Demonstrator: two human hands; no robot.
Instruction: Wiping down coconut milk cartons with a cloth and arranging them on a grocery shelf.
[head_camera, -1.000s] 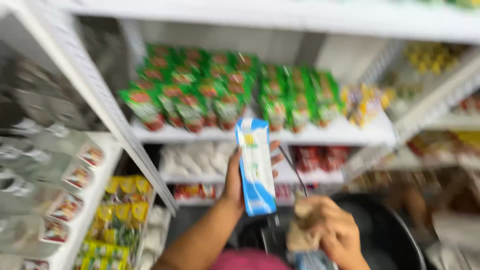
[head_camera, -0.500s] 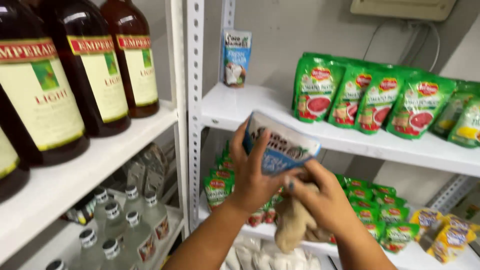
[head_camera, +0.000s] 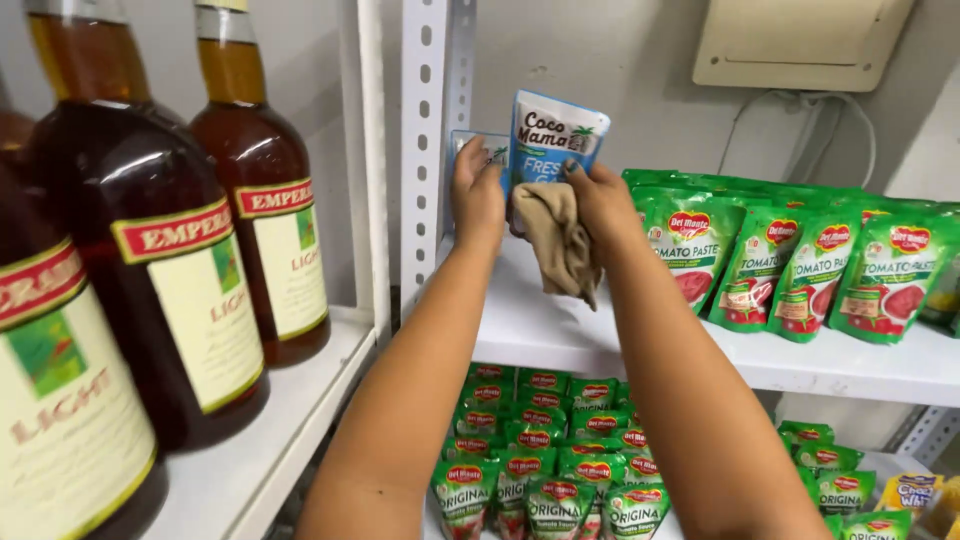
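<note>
- Both your forearms rise from the bottom centre of the frame and reach up and away to the middle of the picture, nearly parallel, elbows out of view.
- Your left hand (head_camera: 477, 192) is at upper centre, back of the hand toward the camera, fingers curled and closed on the left edge of the blue-and-white pouch (head_camera: 553, 138). A second pouch of the same kind (head_camera: 484, 150) stands just behind that hand, mostly hidden.
- Your right hand (head_camera: 598, 200) sits just right of the left, wrist bent, fingers closed on the lower right of the blue-and-white pouch and pinching a beige cloth (head_camera: 559, 243) against it. The cloth hangs limp below the hand.
- The pouch is upright at upper centre, its top above both hands, over the left end of the white shelf (head_camera: 560, 335) and close to the perforated white upright (head_camera: 424, 150).
- To the right on the same shelf stands a row of green tomato-paste pouches (head_camera: 760, 260), well apart from your hands.
- Below your arms, at bottom centre, lie more green sauce pouches (head_camera: 530, 450).
- At the left of the frame, large dark bottles (head_camera: 200, 250) stand on a separate shelf.
</note>
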